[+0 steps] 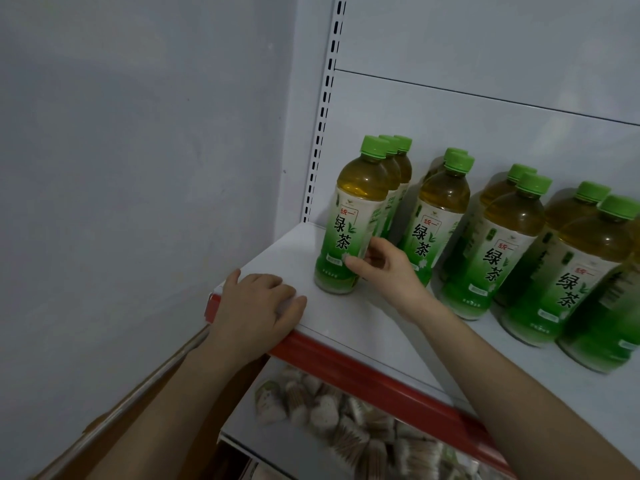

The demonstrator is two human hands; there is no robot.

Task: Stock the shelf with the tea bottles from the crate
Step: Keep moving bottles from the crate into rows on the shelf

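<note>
Several green tea bottles with green caps stand in rows on the white shelf point(346, 327). The front bottle of the leftmost row point(349, 220) stands upright near the shelf's left end. My right hand point(384, 268) grips its lower label from the right side, thumb in front. My left hand point(259, 310) lies flat on the shelf's front left corner, fingers loosely spread over the red edge strip point(363, 375), holding nothing. Further rows of bottles point(440, 220) stand to the right. The crate is out of view.
A grey wall point(138, 168) closes off the left side. The slotted upright point(325, 109) and white back panel stand behind the bottles. The lower shelf holds small wrapped packets point(346, 417). Bare shelf surface lies in front of the leftmost bottle.
</note>
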